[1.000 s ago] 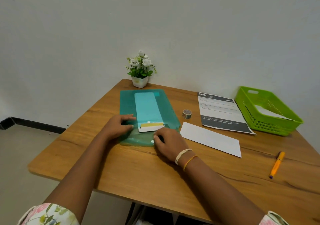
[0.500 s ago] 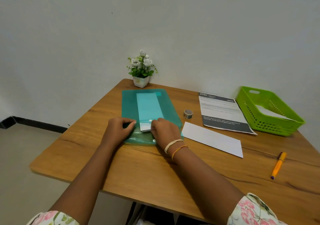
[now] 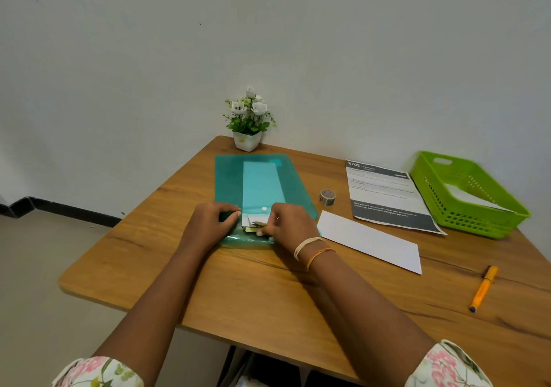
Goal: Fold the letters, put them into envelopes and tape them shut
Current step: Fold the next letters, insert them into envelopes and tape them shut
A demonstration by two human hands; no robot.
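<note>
Your right hand point(image 3: 287, 222) pinches the near flap of the white envelope point(image 3: 250, 222), fingertips curled onto what looks like its yellowish strip, though the detail is blurred. Your left hand point(image 3: 210, 224) has its fingers bent, tips pressing just beside the envelope's left edge. The envelope sits mostly inside the teal folder point(image 3: 228, 183) on the table point(image 3: 238, 291). Right of it lie a folded sheet point(image 3: 369, 240), tape roll point(image 3: 327, 197), printed letter point(image 3: 384, 191) and green basket point(image 3: 483, 222).

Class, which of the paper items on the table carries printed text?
The printed sheet with dark bands, beside the green basket; the white envelope is blank.
</note>
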